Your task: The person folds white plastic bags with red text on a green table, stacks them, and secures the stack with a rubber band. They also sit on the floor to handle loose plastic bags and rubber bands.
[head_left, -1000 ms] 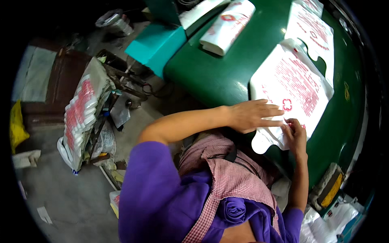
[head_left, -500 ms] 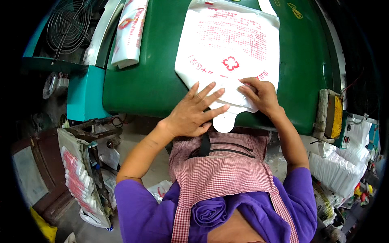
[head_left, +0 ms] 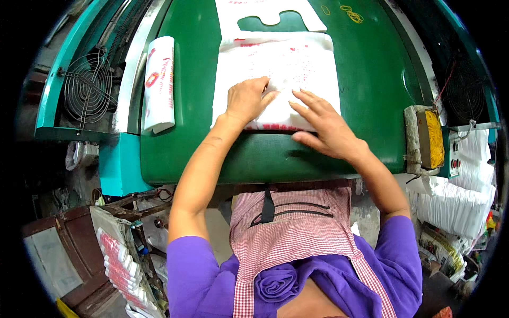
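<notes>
A white plastic bag with red print lies flat on the green surface. Its near end is folded over, leaving a straight near edge with a strip of red print. My left hand rests on the bag's left part, fingers curled in and bearing on the plastic; what its fingertips pinch is partly hidden. Over the right part is my right hand, open, fingers spread and slightly blurred, the thumb by the near edge. Beyond it lies another white plastic piece with a curved cut-out.
A folded white plastic bundle with red print lies at the left of the green tabletop. Yellow rubber bands are at the far right. A yellow block sits at the right edge, a round fan guard at the left.
The bag's near end, with its rounded tab, has been folded away from me, and the bag looks shorter. Both hands moved farther onto it; my right hand's fingers opened and my left hand's curled.
</notes>
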`<move>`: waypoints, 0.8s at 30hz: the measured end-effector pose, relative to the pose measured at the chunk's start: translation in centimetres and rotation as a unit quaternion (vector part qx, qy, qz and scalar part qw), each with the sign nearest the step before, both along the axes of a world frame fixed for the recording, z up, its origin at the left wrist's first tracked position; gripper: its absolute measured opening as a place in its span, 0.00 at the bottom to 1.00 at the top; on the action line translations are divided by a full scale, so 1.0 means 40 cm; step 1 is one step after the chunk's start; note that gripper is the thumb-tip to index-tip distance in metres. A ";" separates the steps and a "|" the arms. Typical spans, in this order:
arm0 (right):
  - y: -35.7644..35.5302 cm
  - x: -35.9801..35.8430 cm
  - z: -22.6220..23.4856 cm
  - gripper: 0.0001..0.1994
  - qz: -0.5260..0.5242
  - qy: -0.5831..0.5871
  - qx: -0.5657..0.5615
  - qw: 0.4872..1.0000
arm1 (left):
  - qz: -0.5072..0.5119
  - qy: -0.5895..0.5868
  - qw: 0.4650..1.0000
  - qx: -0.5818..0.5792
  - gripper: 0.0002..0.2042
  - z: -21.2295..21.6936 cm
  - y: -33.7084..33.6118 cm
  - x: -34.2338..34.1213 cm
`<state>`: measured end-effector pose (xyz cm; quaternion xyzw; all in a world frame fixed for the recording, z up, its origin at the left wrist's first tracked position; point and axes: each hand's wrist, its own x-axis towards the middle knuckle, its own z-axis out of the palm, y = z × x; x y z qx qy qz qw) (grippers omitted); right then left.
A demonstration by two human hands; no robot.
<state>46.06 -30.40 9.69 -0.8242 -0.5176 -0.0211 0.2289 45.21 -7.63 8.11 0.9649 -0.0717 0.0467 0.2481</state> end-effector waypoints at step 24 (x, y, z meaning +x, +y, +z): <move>-0.127 -0.027 -0.069 0.29 -0.072 0.351 0.146 0.922 | -0.234 0.181 0.955 0.036 0.17 0.035 0.077 -0.179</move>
